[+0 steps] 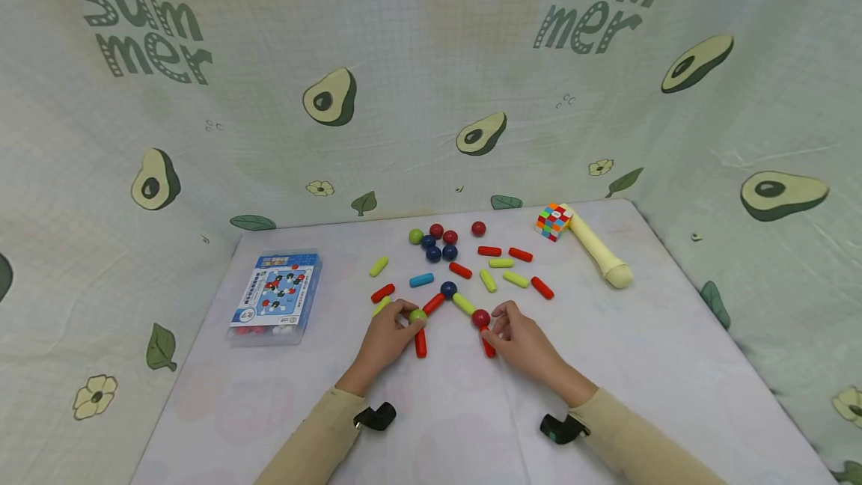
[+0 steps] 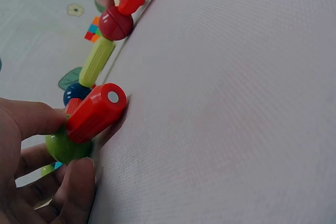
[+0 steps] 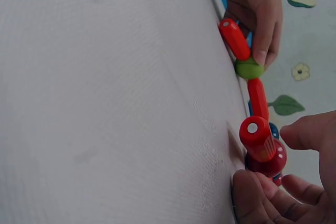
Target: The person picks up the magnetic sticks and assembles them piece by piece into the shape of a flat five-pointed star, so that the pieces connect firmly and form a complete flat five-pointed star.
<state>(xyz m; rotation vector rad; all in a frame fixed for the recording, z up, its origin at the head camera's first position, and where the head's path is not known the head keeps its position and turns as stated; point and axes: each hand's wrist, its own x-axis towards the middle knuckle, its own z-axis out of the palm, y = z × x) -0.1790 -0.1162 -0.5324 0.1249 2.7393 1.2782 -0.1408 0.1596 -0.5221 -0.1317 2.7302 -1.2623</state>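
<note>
A zigzag chain of toy balls and sticks lies before me. From the dark blue ball (image 1: 448,290), a red stick (image 1: 434,304) runs to the green ball (image 1: 418,316) and a yellow-green stick (image 1: 463,304) to the red ball (image 1: 481,318). Another red stick (image 1: 420,343) extends toward me from the green ball, and one more (image 3: 256,135) from the red ball. My left hand (image 1: 389,335) pinches the green ball between thumb and fingers. Loosely spread about the red ball is my right hand (image 1: 524,343); its thumb (image 3: 307,130) stands apart from the ball, its fingers beside it.
Behind the chain lie loose red sticks (image 1: 461,270), yellow-green sticks (image 1: 515,280), a blue stick (image 1: 421,280) and several balls (image 1: 433,254). A plastic kit box (image 1: 276,298) sits at left. At back right are a puzzle cube (image 1: 554,222) and a pale yellow rod (image 1: 598,247).
</note>
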